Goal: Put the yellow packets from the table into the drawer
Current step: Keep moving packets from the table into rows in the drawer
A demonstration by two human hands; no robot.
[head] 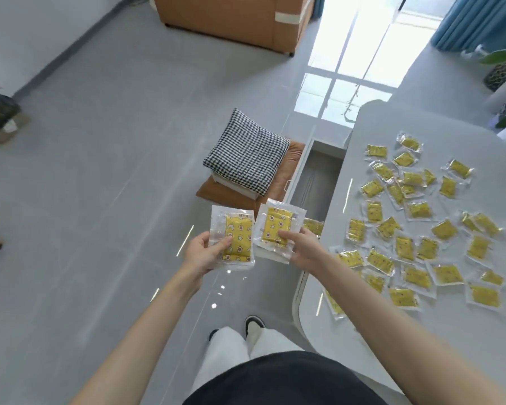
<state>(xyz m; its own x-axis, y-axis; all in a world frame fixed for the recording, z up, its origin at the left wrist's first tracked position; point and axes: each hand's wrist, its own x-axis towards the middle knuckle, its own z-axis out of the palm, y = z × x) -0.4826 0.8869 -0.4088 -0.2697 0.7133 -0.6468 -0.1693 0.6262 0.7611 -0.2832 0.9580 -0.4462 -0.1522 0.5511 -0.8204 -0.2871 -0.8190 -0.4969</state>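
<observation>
Both hands are up over the floor (114,171), just left of the counter (398,124). The left hand (203,254) has its fingers (223,244) wrapped around one yellow packet (237,238), thumb across the front. The right hand (304,251) is pinching another packet (276,226), and there looks to be a second clear wrapper stacked under it. The two held packets nearly touch edge to edge.

As for labels, each one is a clear sleeve with a yellow pad printed with stars and moons. There's a little strip of print along the top, but it's too small and blurry to read.

The rest of the packets (404,248) are scattered loose over the counter, some overlapping. One packet (333,306) hangs off the rounded near-left edge. The drawer (316,176) is pulled open under the counter's left edge, mostly bare inside, with one packet in the drawer (314,226) at the near end, just beside the right hand.

A houndstooth cushion (246,159) sits on a tan cushion (225,195) right up against the drawer front. Left of that is wide grey tile.
</observation>
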